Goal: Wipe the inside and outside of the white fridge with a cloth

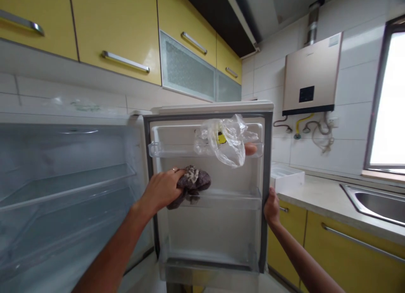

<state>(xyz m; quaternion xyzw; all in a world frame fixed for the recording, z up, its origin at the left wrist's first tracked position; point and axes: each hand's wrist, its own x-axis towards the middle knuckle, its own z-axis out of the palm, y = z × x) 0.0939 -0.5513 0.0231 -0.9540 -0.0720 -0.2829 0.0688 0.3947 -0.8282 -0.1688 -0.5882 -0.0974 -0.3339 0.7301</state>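
Note:
My left hand [165,186] is closed on a dark, crumpled cloth [199,180] at the middle shelf [234,201] of the open fridge door [211,234]. Part of the cloth hangs over the shelf's clear front edge. My right hand [272,206] grips the outer edge of the door, its thumb on the near side and the other fingers hidden behind. In the upper door shelf [167,150] sits a clear plastic bag [232,143] with a yellow and black mark, hanging over the front. Beside the bag lies a brownish, egg-like object [250,149].
The fridge interior [69,175] with glass shelves stands open at the left. Right of the door are a counter [319,192], a white box [287,177] and a steel sink [379,204]. Yellow wall cabinets [120,27] hang above; a water heater [311,73] is on the wall.

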